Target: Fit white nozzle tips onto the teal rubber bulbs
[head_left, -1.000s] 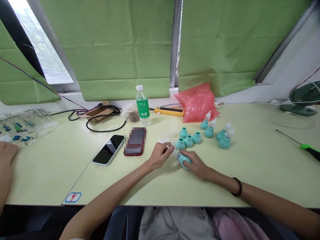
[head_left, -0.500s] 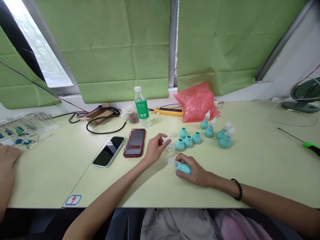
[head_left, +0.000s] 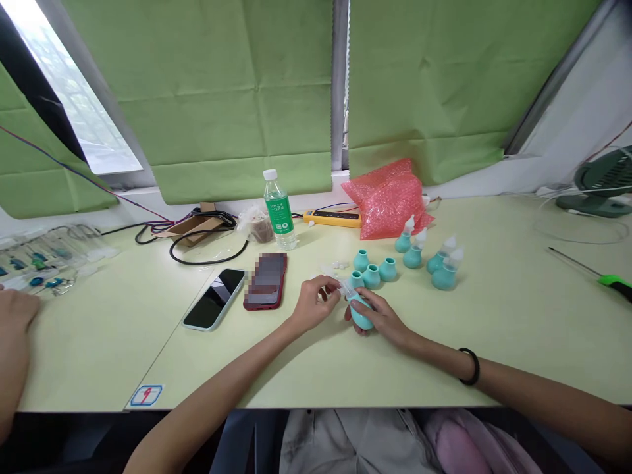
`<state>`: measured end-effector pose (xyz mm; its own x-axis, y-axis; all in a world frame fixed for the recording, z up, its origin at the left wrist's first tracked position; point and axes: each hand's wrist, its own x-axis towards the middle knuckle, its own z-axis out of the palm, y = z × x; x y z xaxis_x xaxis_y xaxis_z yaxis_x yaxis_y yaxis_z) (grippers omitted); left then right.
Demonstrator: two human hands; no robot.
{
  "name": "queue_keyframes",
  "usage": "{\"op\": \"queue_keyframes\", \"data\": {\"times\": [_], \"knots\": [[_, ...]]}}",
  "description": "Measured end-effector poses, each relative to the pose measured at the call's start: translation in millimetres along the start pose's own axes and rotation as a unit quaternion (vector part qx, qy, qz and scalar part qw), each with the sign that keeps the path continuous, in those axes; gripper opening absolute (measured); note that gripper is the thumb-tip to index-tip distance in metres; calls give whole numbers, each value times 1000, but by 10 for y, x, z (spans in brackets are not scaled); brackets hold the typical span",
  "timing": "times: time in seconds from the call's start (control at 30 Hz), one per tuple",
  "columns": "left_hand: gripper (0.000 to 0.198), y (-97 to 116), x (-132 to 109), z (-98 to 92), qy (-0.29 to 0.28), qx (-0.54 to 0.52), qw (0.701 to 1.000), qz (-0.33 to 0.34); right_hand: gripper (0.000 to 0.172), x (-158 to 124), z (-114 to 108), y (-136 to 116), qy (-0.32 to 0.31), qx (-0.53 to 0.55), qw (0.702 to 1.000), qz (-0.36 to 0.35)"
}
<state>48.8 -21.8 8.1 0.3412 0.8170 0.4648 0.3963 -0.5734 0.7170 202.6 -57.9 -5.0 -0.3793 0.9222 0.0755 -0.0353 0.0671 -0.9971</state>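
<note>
My right hand [head_left: 378, 318] is wrapped round a teal rubber bulb [head_left: 361, 313] on the pale green table [head_left: 494, 329]. My left hand [head_left: 316, 304] pinches a small clear tip [head_left: 342, 286] at the bulb's mouth. Just behind stand three open teal bulbs [head_left: 372, 274]. Several finished bulbs with clear tips [head_left: 428, 255] stand further right. A few loose clear tips [head_left: 336, 266] lie near the left hand.
Two phones [head_left: 241, 292] lie left of my hands. A water bottle [head_left: 276, 209], a pink bubble-wrap bag [head_left: 388, 196] and cables [head_left: 197, 227] sit at the back. A screwdriver [head_left: 597, 275] and a fan [head_left: 600, 184] are far right. Another person's hand [head_left: 14, 329] rests far left.
My left hand went from the bulb to the loose tips and came back to the bulb's mouth with a tip. My right hand lifted the bulb toward it.
</note>
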Motion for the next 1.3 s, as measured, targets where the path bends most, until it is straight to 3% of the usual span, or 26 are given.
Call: {"op": "queue_keyframes", "data": {"times": [0.13,0.27,0.57,0.83,1.03,1.17,1.3], "knots": [[20,33,5,22,-21,-141,987,-76,23,-7,-5,-3,2,11,1000,-7],[21,12,45,-2,-39,-267,953,-139,23,-13,-19,-30,-26,38,999,-21],[16,48,15,-13,-83,-410,891,-176,27,-10,-41,-39,-100,152,983,31],[22,81,27,-20,-73,-369,915,-149,28,-2,-30,-73,-109,190,974,60],[22,111,-23,44,40,-236,966,-96,31,24,-37,-63,-80,191,975,79],[17,150,-81,92,86,-165,981,-58,32,18,-18,-20,-56,132,988,52],[17,170,-88,115,87,-225,964,-114,29,-12,0,-5,-10,12,1000,17]]}}
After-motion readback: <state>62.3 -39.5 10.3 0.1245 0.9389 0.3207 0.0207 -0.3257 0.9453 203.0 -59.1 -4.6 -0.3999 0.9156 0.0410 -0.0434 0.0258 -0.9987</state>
